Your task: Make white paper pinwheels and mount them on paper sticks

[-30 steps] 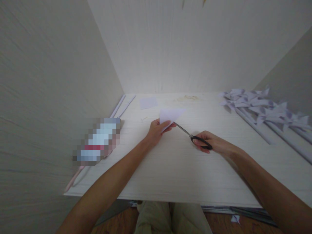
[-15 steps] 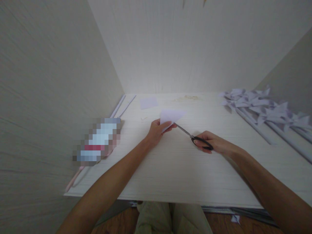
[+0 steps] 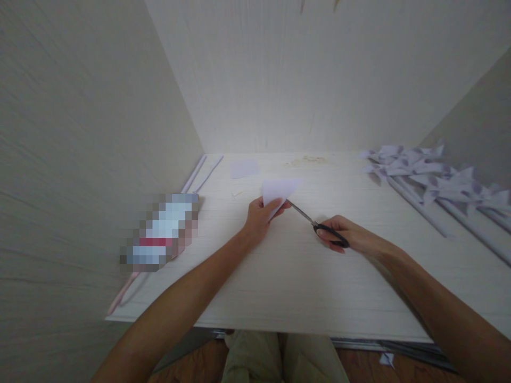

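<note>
Directly ahead, a person's two bare forearms reach from the bottom corners of the view onto a white wood-grain tabletop (image 3: 303, 282), meeting near its middle.

The left hand (image 3: 259, 218) comes in from the lower left, wrist straight and knuckles turned up. Its thumb and fingers pinch the lower corner of a folded triangular piece of pale lilac paper (image 3: 280, 188), which is raised just above the table surface, its long edge pointing right.

The right hand (image 3: 348, 237) lies low to the table, forearm stretched in from the lower right. Its fingers are curled through the black handle loops of a pair of steel-bladed scissors (image 3: 316, 225). The blades run as one thin line up and to the left, and their tip meets the paper's lower edge just beside the left fingertips. Whether the blades are slightly parted cannot be told.

Behind the hands, a small flat square of pale lilac paper (image 3: 244, 168) lies near the back wall. Thin pale rods (image 3: 199, 171) lie along the left wall, next to a blurred-out blue, white and red object (image 3: 162, 231). On the far right, a row of lilac paper pinwheels on pale sticks (image 3: 423, 173) lies across the table. Below the table edge, knees in beige trousers (image 3: 279, 356) show above a wooden floor.
</note>
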Action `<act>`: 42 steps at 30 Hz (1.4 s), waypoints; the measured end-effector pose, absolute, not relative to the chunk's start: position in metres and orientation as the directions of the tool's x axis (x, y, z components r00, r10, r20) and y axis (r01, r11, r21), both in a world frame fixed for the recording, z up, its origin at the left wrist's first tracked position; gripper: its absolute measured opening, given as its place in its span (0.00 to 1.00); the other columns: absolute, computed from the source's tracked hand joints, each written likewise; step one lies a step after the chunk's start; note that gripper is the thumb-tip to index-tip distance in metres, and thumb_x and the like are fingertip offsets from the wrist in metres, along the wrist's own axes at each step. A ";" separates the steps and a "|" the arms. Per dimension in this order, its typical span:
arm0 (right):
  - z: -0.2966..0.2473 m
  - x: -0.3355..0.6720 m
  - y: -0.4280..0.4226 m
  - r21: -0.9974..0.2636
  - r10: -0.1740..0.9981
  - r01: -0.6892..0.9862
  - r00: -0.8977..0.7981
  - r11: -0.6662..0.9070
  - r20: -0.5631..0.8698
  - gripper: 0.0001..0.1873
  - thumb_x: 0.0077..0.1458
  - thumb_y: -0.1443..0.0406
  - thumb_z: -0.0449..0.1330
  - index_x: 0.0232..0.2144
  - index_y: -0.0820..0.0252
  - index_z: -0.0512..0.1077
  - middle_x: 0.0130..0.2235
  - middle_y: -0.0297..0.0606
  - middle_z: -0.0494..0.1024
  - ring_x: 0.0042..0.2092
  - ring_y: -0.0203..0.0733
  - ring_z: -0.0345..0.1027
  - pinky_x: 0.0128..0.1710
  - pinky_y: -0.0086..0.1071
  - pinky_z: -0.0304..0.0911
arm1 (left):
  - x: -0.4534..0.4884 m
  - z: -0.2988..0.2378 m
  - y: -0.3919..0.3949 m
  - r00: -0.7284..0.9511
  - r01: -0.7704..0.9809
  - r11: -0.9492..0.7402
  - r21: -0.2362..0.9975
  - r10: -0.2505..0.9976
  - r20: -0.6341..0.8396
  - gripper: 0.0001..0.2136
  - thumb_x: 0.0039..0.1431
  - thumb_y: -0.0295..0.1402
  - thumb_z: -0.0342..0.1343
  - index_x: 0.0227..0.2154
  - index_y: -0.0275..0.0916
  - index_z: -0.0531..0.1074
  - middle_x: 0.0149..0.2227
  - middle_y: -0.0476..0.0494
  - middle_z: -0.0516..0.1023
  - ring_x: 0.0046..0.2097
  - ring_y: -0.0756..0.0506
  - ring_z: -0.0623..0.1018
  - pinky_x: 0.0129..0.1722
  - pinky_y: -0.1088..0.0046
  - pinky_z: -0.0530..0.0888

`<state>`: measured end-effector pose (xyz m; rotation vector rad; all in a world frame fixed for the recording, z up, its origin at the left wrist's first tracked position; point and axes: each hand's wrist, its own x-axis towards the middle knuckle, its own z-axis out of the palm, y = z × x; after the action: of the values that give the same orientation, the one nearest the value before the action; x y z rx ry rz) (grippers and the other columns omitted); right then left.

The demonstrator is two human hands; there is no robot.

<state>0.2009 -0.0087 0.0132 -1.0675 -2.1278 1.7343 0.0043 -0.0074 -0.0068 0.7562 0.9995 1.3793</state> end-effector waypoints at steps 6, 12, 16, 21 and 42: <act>0.009 0.199 -0.008 -0.923 0.631 0.382 -0.729 0.054 -0.265 0.25 0.45 0.48 0.51 0.12 0.60 0.54 0.11 0.27 0.57 0.14 0.26 0.46 0.16 0.27 0.39 | 0.006 -0.010 -0.007 -0.099 -0.432 0.052 0.900 0.990 -0.105 0.06 0.41 0.30 0.58 0.24 0.34 0.72 0.26 0.46 0.76 0.29 0.52 0.75 0.33 0.76 0.70; 0.009 0.200 -0.008 -0.916 0.636 0.396 -0.723 0.060 -0.270 0.24 0.45 0.48 0.51 0.12 0.60 0.54 0.11 0.27 0.56 0.14 0.26 0.45 0.16 0.27 0.39 | 0.006 -0.010 -0.007 -0.109 -0.424 0.057 0.904 0.987 -0.114 0.06 0.41 0.30 0.58 0.24 0.34 0.72 0.26 0.45 0.76 0.30 0.52 0.75 0.34 0.76 0.70; 0.010 0.200 -0.008 -0.901 0.638 0.426 -0.717 0.079 -0.283 0.25 0.45 0.46 0.50 0.12 0.60 0.55 0.11 0.28 0.57 0.14 0.26 0.46 0.16 0.27 0.39 | 0.005 -0.009 -0.008 -0.086 -0.413 0.069 0.908 0.990 -0.114 0.07 0.41 0.32 0.58 0.25 0.34 0.72 0.28 0.44 0.77 0.32 0.50 0.75 0.36 0.74 0.70; 0.010 0.204 -0.007 -0.903 0.629 0.424 -0.721 0.069 -0.291 0.26 0.44 0.45 0.49 0.14 0.61 0.57 0.11 0.28 0.58 0.15 0.27 0.45 0.16 0.27 0.38 | 0.005 -0.006 -0.010 -0.046 -0.403 0.082 0.912 0.993 -0.110 0.09 0.41 0.33 0.59 0.27 0.34 0.72 0.31 0.43 0.77 0.33 0.49 0.76 0.34 0.75 0.70; 0.040 0.208 0.089 -0.450 0.929 0.835 -0.368 0.317 -0.029 0.11 0.46 0.58 0.54 0.23 0.61 0.66 0.22 0.36 0.71 0.23 0.34 0.59 0.22 0.28 0.50 | 0.002 -0.008 -0.012 0.036 -0.405 0.063 0.912 0.998 -0.053 0.08 0.45 0.33 0.55 0.27 0.33 0.68 0.29 0.44 0.75 0.26 0.53 0.73 0.25 0.79 0.67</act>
<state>0.2083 0.0886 0.0398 -1.6067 -2.3477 0.5830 0.0021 -0.0124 -0.0080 0.8677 0.9086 1.3183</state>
